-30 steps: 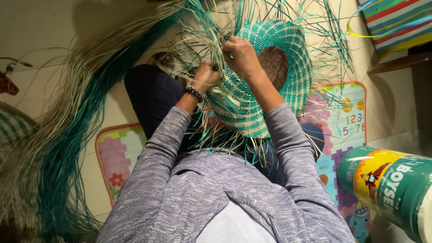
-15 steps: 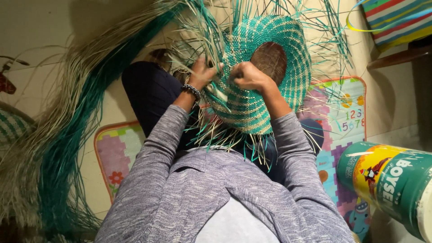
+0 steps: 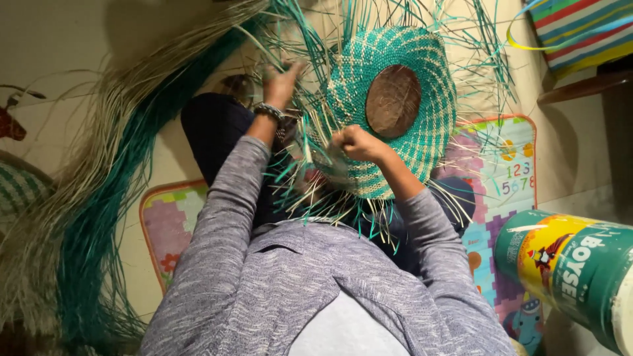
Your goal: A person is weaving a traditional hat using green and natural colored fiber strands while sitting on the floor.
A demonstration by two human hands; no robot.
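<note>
A round woven piece in teal and cream stripes with a brown centre disc rests on my lap. Loose teal and straw strands stick out all round its rim. My right hand is closed on strands at the lower left edge of the weave. My left hand, with a beaded bracelet on the wrist, is raised to the left of the weave among long strands, blurred, fingers pinching some of them. Both arms are in grey knit sleeves.
A thick bundle of long straw and teal strands sweeps along the left. A colourful foam play mat lies under me. A green and yellow can stands at lower right, a striped woven bag at upper right.
My left hand moved up and left away from the weave, drawing strands out. My right hand dropped to the lower left rim. The brown centre disc shows more fully.
</note>
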